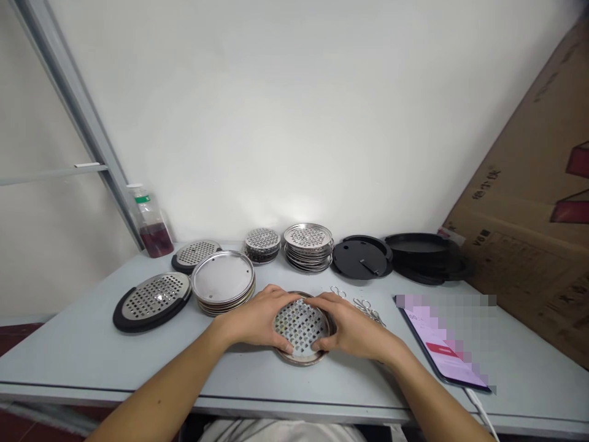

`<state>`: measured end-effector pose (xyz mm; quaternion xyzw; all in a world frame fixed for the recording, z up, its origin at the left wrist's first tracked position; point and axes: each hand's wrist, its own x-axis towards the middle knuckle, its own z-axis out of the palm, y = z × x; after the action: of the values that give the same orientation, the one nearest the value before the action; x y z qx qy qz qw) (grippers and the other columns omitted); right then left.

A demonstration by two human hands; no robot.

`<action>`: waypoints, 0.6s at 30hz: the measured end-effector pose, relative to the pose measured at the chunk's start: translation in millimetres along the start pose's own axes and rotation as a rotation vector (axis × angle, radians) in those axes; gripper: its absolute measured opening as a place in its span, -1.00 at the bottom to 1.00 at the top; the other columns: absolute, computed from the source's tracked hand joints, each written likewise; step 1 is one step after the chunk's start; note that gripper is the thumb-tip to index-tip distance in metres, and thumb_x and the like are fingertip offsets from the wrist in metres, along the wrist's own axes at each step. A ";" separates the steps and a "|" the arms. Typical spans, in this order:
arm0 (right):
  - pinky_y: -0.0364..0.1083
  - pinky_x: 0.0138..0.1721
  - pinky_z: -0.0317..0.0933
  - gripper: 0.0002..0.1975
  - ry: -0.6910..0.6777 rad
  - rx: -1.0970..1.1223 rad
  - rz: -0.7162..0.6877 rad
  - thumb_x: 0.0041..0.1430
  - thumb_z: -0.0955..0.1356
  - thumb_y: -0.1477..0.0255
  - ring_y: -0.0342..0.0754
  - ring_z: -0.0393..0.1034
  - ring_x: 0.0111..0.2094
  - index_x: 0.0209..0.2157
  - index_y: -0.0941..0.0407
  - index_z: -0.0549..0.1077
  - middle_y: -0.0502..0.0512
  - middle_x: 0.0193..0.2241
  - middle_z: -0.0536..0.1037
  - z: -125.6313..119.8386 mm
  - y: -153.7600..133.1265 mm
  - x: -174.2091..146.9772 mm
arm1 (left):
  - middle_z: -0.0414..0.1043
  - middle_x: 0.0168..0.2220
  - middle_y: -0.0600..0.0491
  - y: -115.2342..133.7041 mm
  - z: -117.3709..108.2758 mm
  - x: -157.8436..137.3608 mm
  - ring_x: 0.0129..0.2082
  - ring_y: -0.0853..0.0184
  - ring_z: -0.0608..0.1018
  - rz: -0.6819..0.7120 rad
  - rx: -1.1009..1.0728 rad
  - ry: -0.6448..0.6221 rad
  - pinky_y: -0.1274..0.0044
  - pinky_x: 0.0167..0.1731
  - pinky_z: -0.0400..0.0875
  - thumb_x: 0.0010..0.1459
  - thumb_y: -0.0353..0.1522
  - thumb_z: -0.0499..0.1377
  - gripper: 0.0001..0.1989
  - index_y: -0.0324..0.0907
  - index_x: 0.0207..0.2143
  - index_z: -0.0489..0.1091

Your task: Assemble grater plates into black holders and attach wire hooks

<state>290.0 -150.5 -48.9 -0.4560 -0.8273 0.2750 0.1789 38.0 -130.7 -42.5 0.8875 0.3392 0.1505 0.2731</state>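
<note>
A round perforated metal plate (302,326) with a raised rim lies near the front of the table. My left hand (263,320) curls around its left side, thumb low and fingers at the far edge. On the opposite side my right hand (353,325) grips the rim in the same way. Just left of my left hand stands a stack of shiny round metal plates (224,279). Some bent wire clips (365,307) lie behind my right hand, which partly hides them.
Two perforated discs with black rims (156,301) rest at left, near a bottle of dark red liquid (155,236). Behind stand stacked perforated discs (262,239), stacked metal rings (308,255) and black round parts (361,258). A phone (444,350) and cardboard box (529,233) are at right.
</note>
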 end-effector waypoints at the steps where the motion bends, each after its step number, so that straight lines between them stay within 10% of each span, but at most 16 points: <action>1: 0.05 0.12 0.17 -0.18 -0.001 0.002 0.001 -0.14 0.53 0.32 0.15 0.29 0.09 0.21 0.01 0.32 0.16 0.09 0.37 0.0 0.0 -0.2 | 0.35 0.11 -0.05 0.0 -0.1 0.1 0.17 0.04 0.27 0.001 0.002 -0.001 0.27 0.14 0.24 -0.17 -0.18 0.45 -0.06 0.02 0.27 0.17; 18: 0.06 0.14 0.16 -0.36 0.100 0.023 -0.086 0.00 0.50 0.26 0.14 0.30 0.10 0.14 0.03 0.39 0.16 0.07 0.45 -3.6 -4.5 -0.3 | 0.36 0.11 -0.04 -3.4 -2.3 0.3 0.18 0.04 0.27 -0.007 -0.026 -0.008 0.24 0.16 0.21 -0.14 -0.15 0.44 -0.13 0.00 0.24 0.25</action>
<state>289.2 -151.6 -43.3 -0.4312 -0.8330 0.2533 0.2369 35.4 -127.6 -42.6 0.8833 0.3392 0.1503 0.2865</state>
